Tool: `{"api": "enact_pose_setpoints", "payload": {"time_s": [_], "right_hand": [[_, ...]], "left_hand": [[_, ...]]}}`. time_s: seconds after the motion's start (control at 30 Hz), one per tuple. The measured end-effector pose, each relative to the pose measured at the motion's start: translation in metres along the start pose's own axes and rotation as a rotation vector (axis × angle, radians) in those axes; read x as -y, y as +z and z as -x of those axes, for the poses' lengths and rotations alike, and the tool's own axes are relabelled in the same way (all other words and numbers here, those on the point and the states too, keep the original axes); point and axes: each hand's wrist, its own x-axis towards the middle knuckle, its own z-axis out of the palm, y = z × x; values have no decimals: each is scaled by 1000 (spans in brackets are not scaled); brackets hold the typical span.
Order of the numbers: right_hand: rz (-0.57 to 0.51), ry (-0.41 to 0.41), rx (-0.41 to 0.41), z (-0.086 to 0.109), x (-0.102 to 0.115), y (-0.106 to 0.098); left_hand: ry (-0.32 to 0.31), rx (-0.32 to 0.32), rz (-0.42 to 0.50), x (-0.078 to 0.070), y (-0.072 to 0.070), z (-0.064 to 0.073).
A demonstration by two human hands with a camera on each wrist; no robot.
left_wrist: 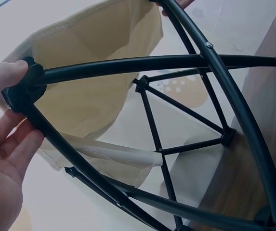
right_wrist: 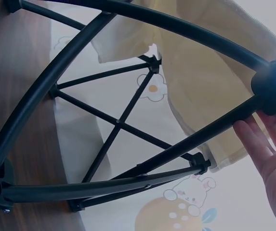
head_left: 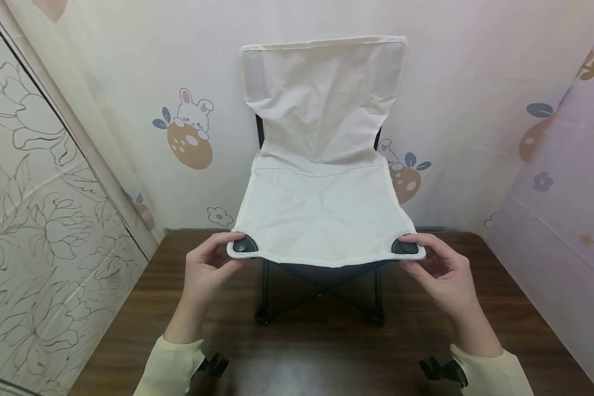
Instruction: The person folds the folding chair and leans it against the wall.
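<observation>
A folding chair with a cream fabric seat (head_left: 322, 209) and a tall fabric back (head_left: 322, 93) stands unfolded on the table. At the seat's front left corner, my left hand (head_left: 210, 264) grips the dark corner patch (head_left: 245, 243), thumb and fingers on either side. My right hand (head_left: 440, 269) grips the opposite front corner patch (head_left: 405, 246) the same way. From below, the left wrist view shows my left fingers around a black corner joint (left_wrist: 27, 86) where frame tubes meet. In the right wrist view, my right fingers touch a matching joint (right_wrist: 271, 89). Crossed black tubes (left_wrist: 128, 62) support the seat.
The chair's feet (head_left: 262, 314) rest on a dark wooden table (head_left: 317, 357). Behind it hangs a pale curtain (head_left: 128, 66) printed with rabbits and fruit. A flower-patterned panel (head_left: 39, 220) runs along the left side. Dark straps and mounts (head_left: 213, 364) sit at both wrists.
</observation>
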Motion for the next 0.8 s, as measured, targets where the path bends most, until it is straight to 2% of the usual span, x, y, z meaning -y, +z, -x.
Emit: {"api": "enact_pose_setpoints", "payload": {"time_s": [0.17,0.47,0.8], "right_hand": [[26,43,5,1,4,1],[125,138,-32,1,7,2],[130,142,-43,-1,9,5]], "left_hand": [[-17,-3,-4,-1,0,1],[-8,-1,15,1,0,-2],[-12,14,24,-1,-1,-5]]}}
